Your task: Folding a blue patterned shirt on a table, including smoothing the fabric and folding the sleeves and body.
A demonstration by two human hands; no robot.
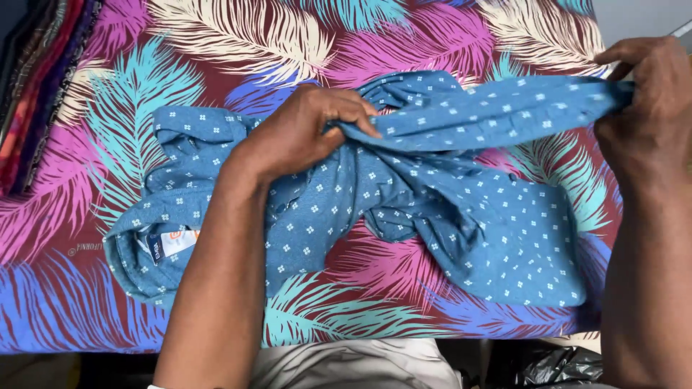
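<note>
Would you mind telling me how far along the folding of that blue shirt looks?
Done: the blue shirt lies on the feather-print cloth, collar end at the left. In hand: the left hand pinches the fabric mid-shirt while the right hand holds a stretched, bunched strip. Left: the body is rumpled, with no neat fold visible.

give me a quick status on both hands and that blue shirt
Left hand gripping mid-fabric of the blue white-dotted cotton shirt. Right hand pinching its stretched end. Shirt lies crumpled on the feather-print cloth. Nothing in the way.
</note>
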